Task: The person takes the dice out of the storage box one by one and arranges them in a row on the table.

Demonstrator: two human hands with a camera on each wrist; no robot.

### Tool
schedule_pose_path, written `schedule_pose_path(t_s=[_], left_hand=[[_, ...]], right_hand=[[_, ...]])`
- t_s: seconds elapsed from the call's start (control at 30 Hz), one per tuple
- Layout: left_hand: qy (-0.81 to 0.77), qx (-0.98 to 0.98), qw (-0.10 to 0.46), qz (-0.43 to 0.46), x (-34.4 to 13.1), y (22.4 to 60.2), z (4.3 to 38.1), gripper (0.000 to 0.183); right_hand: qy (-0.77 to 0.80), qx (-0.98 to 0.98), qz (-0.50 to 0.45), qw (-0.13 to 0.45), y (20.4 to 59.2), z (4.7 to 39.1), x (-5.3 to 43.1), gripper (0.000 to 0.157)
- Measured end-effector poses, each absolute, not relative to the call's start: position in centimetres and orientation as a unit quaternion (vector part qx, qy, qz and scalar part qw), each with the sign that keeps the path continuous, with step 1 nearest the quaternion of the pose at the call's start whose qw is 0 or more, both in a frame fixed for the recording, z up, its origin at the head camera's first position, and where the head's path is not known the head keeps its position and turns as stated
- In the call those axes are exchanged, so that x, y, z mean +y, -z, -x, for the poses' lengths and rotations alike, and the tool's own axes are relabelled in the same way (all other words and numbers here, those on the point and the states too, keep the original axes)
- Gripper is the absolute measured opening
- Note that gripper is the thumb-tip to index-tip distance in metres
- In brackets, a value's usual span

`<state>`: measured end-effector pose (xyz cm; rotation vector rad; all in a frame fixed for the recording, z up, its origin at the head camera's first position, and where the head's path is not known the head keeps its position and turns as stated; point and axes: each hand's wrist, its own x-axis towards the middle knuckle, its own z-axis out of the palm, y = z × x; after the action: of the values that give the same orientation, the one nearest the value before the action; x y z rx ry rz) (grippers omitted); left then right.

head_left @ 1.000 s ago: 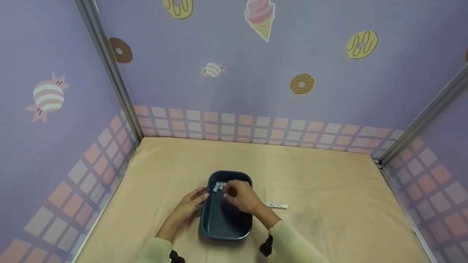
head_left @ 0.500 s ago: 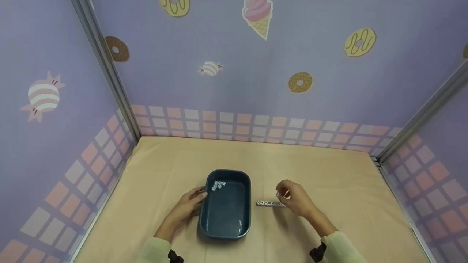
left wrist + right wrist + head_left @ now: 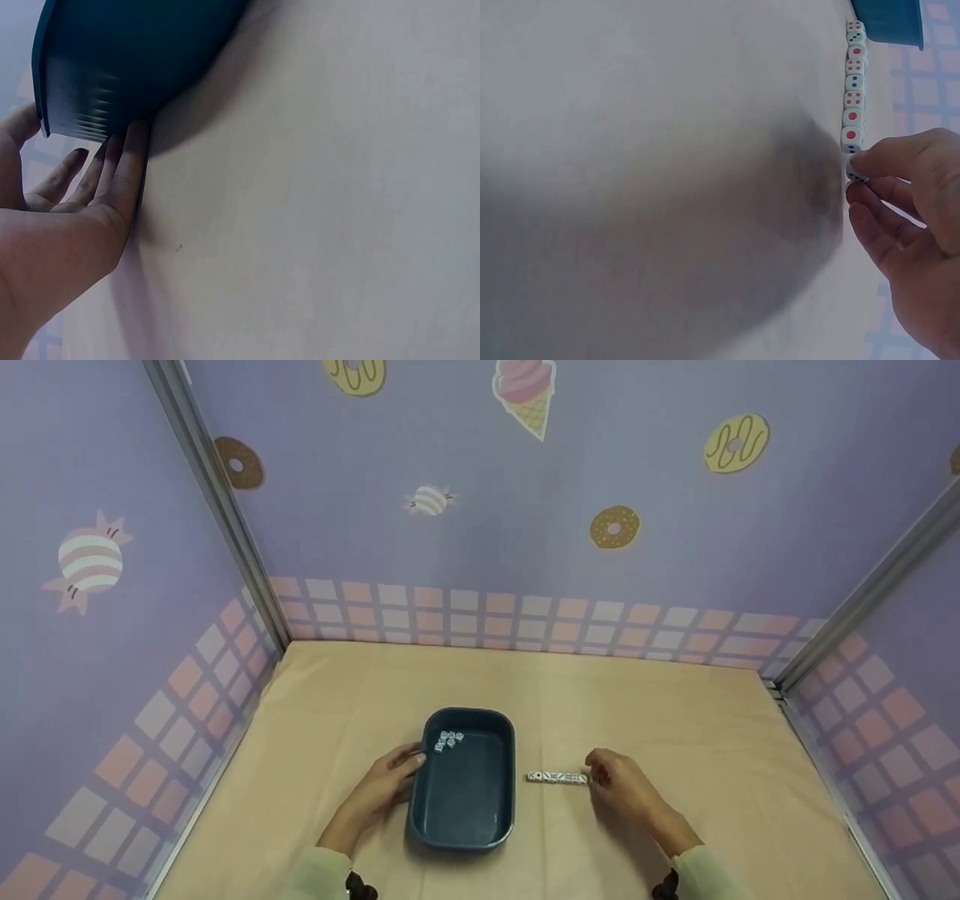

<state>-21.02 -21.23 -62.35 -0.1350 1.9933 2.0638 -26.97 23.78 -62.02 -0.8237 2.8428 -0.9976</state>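
A dark blue tray (image 3: 463,802) stands on the covered table, with several white dice (image 3: 448,740) in its far left corner. My left hand (image 3: 381,784) rests at the tray's left side; in the left wrist view its thumb touches the rim and its extended fingers lie against the outer wall (image 3: 82,90). Right of the tray, a straight row of dice (image 3: 555,778) lies on the cloth. At the row's right end, my right hand (image 3: 626,791) pinches a single die (image 3: 856,173) between thumb and fingers. In the right wrist view that die sits close to the last one in the row.
A beige cloth (image 3: 675,720) covers the table. Purple walls (image 3: 480,547) with sweets printed on them enclose its back and sides, with grey metal posts at the corners.
My right hand has moved from over the tray rightward to the row's right end and down to the cloth, carrying a die. My left hand has stayed at the tray.
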Motion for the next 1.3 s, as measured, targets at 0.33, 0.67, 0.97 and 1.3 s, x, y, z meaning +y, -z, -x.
schedule_pose_path(t_s=[0.33, 0.67, 0.97, 1.3], left_hand=[[-0.702, 0.696, 0.135, 0.073, -20.9, 62.4, 21.1, 0.067], [-0.704, 0.693, 0.137, 0.071, -21.0, 62.5, 21.1, 0.068], [-0.716, 0.682, 0.136, 0.056, -21.1, 62.1, 21.1, 0.068], [-0.711, 0.688, 0.134, 0.053, -20.9, 62.2, 21.1, 0.066]], right_hand=[[0.311, 0.914, 0.26, 0.016, 62.4, 27.2, 23.5, 0.027], [0.4, 0.888, 0.219, 0.065, 63.1, 27.0, 24.5, 0.029], [0.498, 0.852, 0.146, 0.065, 64.0, 26.4, 24.9, 0.019], [0.506, 0.854, 0.119, 0.038, 64.6, 26.2, 24.9, 0.017]])
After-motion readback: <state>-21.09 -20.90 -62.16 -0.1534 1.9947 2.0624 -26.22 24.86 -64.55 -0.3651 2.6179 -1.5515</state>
